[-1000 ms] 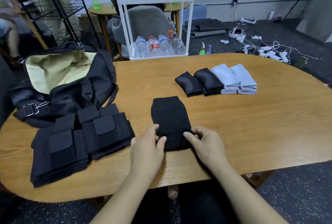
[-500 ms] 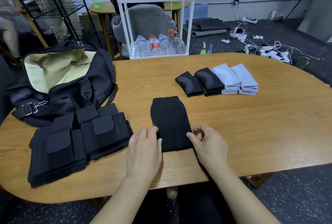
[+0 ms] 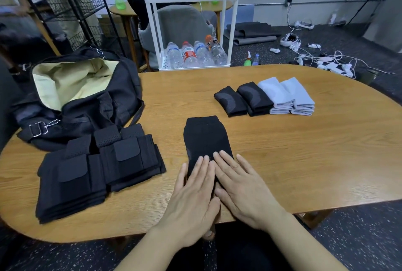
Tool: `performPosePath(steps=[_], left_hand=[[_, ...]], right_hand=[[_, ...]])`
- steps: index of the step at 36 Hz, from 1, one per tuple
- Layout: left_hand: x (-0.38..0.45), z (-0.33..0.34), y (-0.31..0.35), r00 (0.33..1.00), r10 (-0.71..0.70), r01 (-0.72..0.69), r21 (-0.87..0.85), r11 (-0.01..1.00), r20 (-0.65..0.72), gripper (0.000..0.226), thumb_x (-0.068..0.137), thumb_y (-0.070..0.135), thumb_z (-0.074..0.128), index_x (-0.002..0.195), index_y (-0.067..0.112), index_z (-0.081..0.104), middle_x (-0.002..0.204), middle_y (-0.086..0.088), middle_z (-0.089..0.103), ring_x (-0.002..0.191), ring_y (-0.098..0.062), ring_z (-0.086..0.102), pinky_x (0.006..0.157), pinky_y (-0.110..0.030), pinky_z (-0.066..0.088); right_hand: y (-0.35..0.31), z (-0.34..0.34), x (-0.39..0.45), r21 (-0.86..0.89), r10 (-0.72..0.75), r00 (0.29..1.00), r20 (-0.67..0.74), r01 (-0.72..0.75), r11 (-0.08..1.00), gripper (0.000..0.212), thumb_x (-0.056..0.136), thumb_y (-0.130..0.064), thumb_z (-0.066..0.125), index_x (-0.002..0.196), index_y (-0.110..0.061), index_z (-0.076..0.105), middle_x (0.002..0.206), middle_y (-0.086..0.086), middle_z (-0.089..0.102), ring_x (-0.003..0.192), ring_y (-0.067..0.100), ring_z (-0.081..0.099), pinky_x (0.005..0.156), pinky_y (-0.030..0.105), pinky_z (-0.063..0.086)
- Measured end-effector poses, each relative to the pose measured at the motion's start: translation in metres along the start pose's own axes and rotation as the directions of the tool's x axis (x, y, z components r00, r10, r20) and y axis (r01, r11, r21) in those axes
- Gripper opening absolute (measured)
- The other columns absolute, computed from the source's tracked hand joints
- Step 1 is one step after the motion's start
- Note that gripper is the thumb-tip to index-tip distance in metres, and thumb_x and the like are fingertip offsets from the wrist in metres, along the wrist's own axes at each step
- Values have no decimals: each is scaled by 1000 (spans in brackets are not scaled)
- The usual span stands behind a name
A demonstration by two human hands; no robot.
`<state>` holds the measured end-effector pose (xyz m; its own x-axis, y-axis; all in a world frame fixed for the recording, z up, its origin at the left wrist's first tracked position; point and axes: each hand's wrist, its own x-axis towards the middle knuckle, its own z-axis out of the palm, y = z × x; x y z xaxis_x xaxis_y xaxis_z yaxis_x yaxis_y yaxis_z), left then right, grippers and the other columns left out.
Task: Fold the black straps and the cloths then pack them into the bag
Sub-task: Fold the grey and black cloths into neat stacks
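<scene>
Both hands, left and right, lie flat with fingers straight, pressing the black cloth's near end onto the worktop.

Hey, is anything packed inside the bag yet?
No, the open bag shows only its pale lining, with nothing visible inside.

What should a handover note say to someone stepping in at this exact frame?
Left hand and right hand: both flat, pressing the near end of the black cloth on the table.
Done: four folded cloths in a row at far right; folded black straps stacked at left.
Bag open at far left, nothing visibly packed.
Left: fold this cloth, then pack everything.
</scene>
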<state>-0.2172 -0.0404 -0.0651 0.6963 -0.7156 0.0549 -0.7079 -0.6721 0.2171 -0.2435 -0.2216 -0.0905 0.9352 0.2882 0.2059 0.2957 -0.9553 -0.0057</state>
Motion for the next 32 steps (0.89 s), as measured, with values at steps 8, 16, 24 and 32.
performPosePath(steps=[8,16,24,32], left_hand=[[3,19,-8,995,-100,103,148,984,-27,69,104,56,24,147,4,39,155,-13,34,146,-24,26,114,-47,11],[7,19,-4,976,-211,216,161,963,-50,74,103,58,23,137,-1,51,143,-18,50,138,-26,41,114,-47,14],[20,1,-2,952,-301,292,127,948,54,92,73,59,-33,152,14,-15,161,-3,-19,145,-15,-27,108,-41,-33],[32,-2,-23,947,-306,306,11,952,94,78,86,59,-20,156,26,-9,162,7,-14,144,-10,-28,113,-39,-27]], right_hand=[[9,1,-4,-40,92,995,44,-90,995,65,105,-53,15,148,-10,38,156,6,32,145,20,27,110,41,20],[4,-2,-13,-12,160,984,73,-159,987,66,104,-55,15,148,-12,40,156,4,33,144,20,31,108,40,21],[-10,-7,-21,-13,181,982,50,-181,983,64,102,-56,24,143,-13,48,147,8,47,132,29,48,102,42,29],[-27,-7,-23,-15,156,988,7,-156,988,62,97,-58,33,140,-16,51,134,9,56,113,27,56,94,43,31]])
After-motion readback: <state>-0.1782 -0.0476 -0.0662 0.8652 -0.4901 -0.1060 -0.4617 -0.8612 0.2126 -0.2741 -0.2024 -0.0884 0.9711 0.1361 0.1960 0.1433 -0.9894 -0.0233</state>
